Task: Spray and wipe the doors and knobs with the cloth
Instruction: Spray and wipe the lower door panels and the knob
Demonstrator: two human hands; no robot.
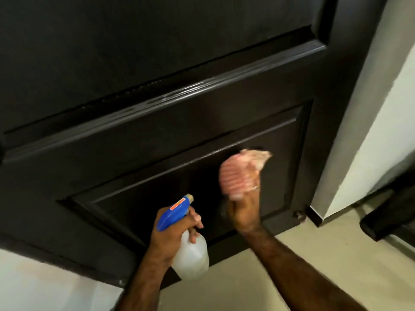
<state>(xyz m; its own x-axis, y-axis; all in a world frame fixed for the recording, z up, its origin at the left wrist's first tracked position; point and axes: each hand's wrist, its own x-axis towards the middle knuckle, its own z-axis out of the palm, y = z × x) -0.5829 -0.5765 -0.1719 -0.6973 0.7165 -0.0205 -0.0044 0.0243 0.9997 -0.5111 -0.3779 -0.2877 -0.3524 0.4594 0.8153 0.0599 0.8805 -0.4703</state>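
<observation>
A dark brown panelled door [157, 108] fills most of the head view. My right hand [244, 212] grips a bunched pink and white striped cloth [240, 173] and holds it against the door's lower recessed panel, blurred by motion. My left hand [168, 234] holds a clear spray bottle [190, 254] by its neck, a finger on the trigger. The blue spray head [173, 212] points up and right toward the door. No knob is in view.
A white wall [370, 131] with a dark skirting [314, 216] stands right of the door. Beige floor [292, 254] runs below. A dark object [390, 212] lies on the floor at the far right. More white wall [45, 283] shows at bottom left.
</observation>
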